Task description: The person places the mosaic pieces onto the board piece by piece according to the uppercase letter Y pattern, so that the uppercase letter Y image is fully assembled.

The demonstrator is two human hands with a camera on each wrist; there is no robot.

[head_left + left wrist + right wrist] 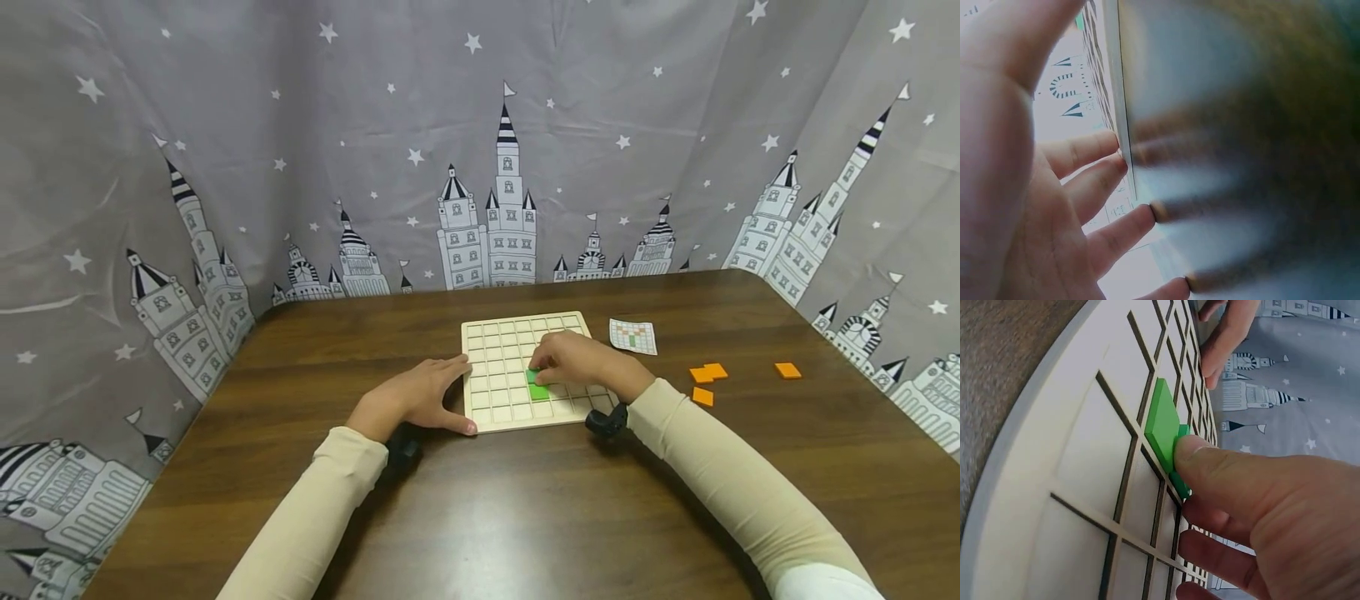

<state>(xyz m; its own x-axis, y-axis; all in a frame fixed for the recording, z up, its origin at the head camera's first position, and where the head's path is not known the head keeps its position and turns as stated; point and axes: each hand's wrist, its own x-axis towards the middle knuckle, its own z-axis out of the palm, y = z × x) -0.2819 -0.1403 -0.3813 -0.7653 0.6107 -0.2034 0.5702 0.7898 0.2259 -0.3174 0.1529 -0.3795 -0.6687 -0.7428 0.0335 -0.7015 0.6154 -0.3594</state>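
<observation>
A pale wooden grid board (pixel 495 412) lies flat on the table. On its squares rests a light green square tile (pixel 539 392), which the right wrist view also catches. Right behind it, my right hand (pixel 579 360) pinches a darker green tile (pixel 1180 484) between thumb and fingers, low over the grid; whether this tile sits fully in its square I cannot tell. At the board's left side is my left hand (pixel 422 393), its fingers spread and its thumb by the front left corner. In the left wrist view its fingertips touch the table near the board's edge.
To the right of the board lies a small printed card (pixel 633 336) with a coloured grid pattern. Several orange tiles (pixel 702 397) are scattered farther right on the brown wooden table (pixel 480 517). A grey curtain (pixel 420 100) with castles and stars hangs behind.
</observation>
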